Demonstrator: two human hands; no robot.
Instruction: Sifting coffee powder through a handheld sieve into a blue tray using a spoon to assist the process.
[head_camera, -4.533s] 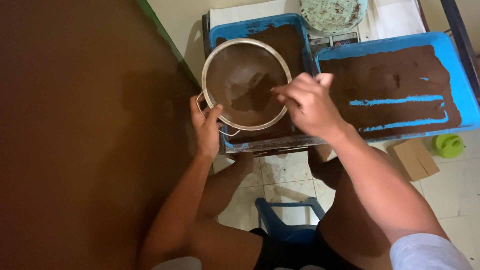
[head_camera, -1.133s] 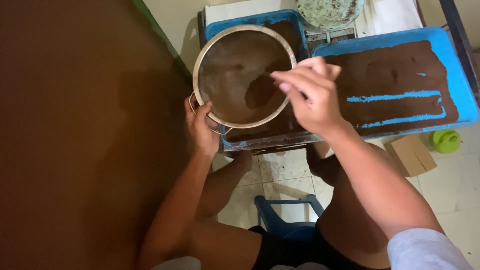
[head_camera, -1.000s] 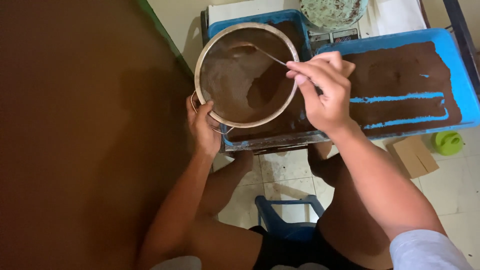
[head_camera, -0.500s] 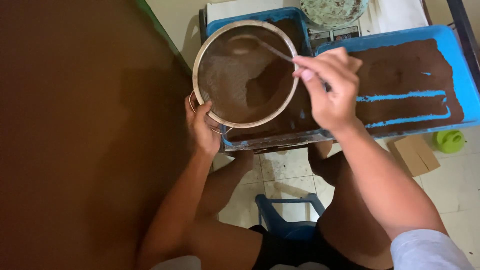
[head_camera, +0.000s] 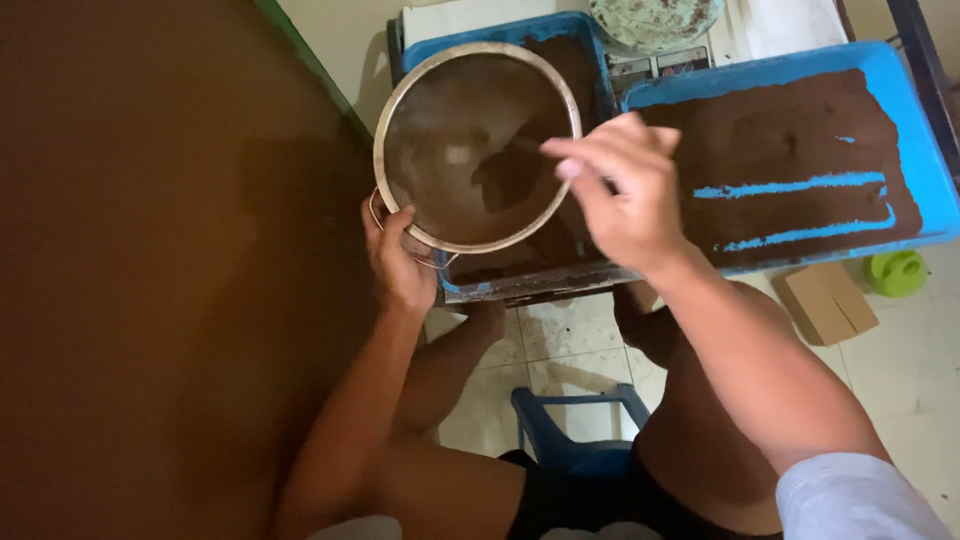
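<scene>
If the left hand (head_camera: 400, 262), closed on the sieve (head_camera: 477, 146) rim, tips while the pinched right hand (head_camera: 620, 190) stirs, brown powder (head_camera: 790, 160) may spill

A small home-style workroom for processing powder.
You sit on a blue plastic chair (head_camera: 570, 440) over a white tiled floor (head_camera: 900, 370), facing blue plastic trays (head_camera: 905, 115) spread with brown powder, beside a round metal mesh sieve (head_camera: 477, 145).
</scene>
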